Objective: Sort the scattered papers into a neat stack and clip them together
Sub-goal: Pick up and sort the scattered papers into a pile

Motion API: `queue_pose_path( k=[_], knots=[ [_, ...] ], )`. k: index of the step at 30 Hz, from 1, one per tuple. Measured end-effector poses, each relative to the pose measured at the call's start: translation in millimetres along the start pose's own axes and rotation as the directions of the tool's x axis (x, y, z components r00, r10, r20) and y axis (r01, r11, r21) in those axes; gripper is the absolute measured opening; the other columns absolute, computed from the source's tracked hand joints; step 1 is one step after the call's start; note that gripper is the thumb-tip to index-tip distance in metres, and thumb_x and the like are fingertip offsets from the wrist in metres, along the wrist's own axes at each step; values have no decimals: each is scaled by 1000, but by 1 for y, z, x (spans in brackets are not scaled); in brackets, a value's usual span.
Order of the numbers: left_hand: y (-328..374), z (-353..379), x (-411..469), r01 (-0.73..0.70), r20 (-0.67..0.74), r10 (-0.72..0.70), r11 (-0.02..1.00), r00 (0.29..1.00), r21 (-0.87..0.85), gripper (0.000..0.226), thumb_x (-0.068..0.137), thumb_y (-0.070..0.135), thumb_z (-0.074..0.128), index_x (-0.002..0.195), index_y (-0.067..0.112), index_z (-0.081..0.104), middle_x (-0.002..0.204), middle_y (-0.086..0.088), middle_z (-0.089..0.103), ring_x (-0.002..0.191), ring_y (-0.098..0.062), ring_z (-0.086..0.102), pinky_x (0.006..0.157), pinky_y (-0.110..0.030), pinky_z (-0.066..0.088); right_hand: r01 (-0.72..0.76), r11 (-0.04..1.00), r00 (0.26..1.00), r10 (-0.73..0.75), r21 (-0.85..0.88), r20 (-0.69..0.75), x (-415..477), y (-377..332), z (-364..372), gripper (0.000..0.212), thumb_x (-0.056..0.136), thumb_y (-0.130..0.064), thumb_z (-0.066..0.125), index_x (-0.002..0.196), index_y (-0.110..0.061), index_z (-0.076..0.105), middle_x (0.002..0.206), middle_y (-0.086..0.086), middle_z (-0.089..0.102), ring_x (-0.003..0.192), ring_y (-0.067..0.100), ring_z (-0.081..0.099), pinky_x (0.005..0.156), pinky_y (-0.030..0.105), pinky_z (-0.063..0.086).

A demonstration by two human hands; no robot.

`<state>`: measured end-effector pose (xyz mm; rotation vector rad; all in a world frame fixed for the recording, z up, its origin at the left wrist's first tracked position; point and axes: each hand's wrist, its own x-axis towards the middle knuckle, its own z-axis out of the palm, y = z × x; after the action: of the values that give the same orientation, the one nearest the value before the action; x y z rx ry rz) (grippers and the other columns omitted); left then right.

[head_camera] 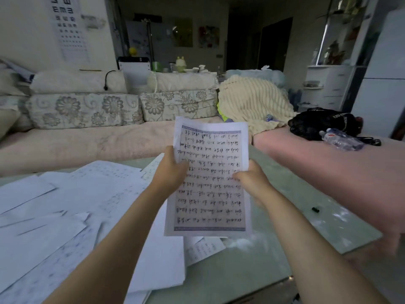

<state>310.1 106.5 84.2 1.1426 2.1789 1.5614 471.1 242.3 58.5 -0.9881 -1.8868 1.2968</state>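
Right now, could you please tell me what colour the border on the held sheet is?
Blue-grey, framing the handwritten sheet; head view.

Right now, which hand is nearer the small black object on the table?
Right. The right hand grips the sheet left of the object; the left hand grips farther left.

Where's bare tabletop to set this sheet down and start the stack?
Free: the glass table right of the handwritten sheet, out to its edge along the pink sofa seat. Only a small black clip-like object lies there. Also free is the near strip along the front edge, right of the papers. Crowded: the left half, covered by overlapping loose papers.
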Motion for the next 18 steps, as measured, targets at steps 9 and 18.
queue_pose_path(
  k=[9, 18],
  knots=[
    [-103, -101, -45, 336, 54, -365, 898, 930, 286, 12, 93, 12, 53, 104, 14, 48, 94, -1, 57, 90, -22, 58, 73, -34, 50, -250, 944, 909, 305, -215, 284, -33, 3, 130, 36, 83, 4, 57, 117, -7, 56, 111, 10, 64, 105, 29, 59, 96, 43, 51],
    [-171, -128, -55, 324, 26, -455, 671, 890, 667, 37, 86, 33, 58, 114, 9, 57, 108, -8, 58, 99, -24, 58, 82, -31, 53, -160, 753, 924, 342, -639, 171, -60, 17, 194, 39, 86, -20, 60, 123, -6, 56, 125, 12, 58, 113, 28, 57, 96, 37, 51]
  ],
)
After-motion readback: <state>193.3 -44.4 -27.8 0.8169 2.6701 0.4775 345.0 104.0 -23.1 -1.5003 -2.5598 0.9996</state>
